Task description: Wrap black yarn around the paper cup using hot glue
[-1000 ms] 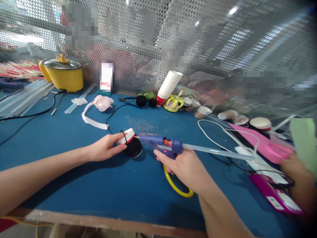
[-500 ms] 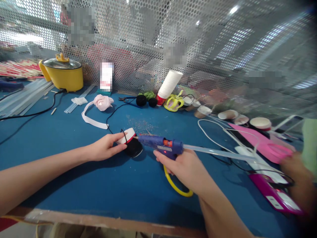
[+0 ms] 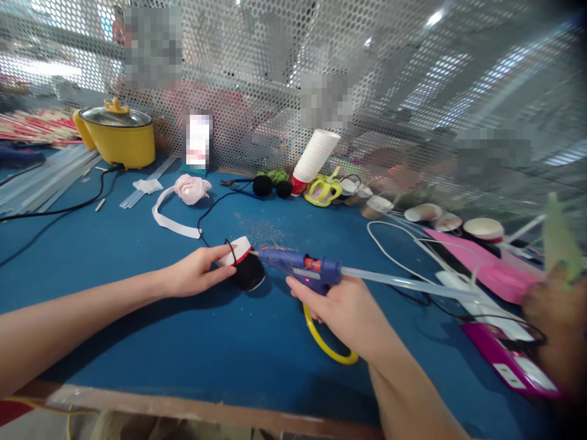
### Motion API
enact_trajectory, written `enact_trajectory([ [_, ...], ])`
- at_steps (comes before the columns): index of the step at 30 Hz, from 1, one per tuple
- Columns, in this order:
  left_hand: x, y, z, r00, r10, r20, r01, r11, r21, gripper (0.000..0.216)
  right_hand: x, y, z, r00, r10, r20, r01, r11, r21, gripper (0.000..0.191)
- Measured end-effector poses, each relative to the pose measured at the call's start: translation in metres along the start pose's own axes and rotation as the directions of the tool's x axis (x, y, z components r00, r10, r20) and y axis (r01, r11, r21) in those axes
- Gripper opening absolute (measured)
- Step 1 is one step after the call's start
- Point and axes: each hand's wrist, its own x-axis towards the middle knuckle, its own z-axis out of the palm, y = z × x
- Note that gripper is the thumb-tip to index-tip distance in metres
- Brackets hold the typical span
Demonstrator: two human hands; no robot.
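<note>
No text is legible: the pale label (image 3: 306,274) on the blue plastic glue gun (image 3: 283,259) is too small, and the bright rectangular phone screen (image 3: 199,140), beyond and left of the gun, is blurred.

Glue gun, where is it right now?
Near the centre of the head view, the blue glue gun is in the right hand, its nozzle at the black-wrapped cup in the left hand.

The left grip (image 3: 204,270) pinches a black-wrapped cup (image 3: 249,274) while the right grip (image 3: 346,308) holds a blue glue gun (image 3: 287,261) beside it.
</note>
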Motion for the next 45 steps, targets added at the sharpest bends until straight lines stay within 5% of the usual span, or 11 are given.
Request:
enact_trajectory([
  [14, 0.001, 0.001, 0.0, 1.0, -0.018, -0.017, 0.018, 0.999, 0.028, 0.024, -0.005, -0.001, 0.01, 0.977, -0.203, -0.058, 0.194, 0.971, -0.137, 0.014],
  [22, 0.001, 0.003, 0.0, 1.0, 0.004, 0.001, -0.004, 1.0, -0.012, 0.028, -0.005, -0.004, 0.009, 0.979, -0.204, -0.032, 0.194, 0.962, -0.19, 0.017],
  [27, 0.0, 0.002, 0.0, 1.0, 0.011, 0.002, -0.011, 1.0, -0.018, 0.027, 0.0, -0.002, 0.001, 0.98, -0.194, -0.05, 0.188, 0.977, -0.1, 0.018],
  [40, 0.0, 0.006, 0.0, 1.0, 0.017, -0.008, -0.017, 1.0, -0.004, 0.027, 0.013, 0.001, -0.001, 0.997, 0.074, -0.011, -0.072, 0.992, 0.102, 0.019],
  [45, -0.001, 0.003, 0.0, 1.0, 0.019, -0.003, -0.019, 1.0, 0.001, 0.033, 0.035, 0.02, -0.01, 0.996, 0.048, -0.071, -0.018, 0.928, 0.371, 0.022],
])
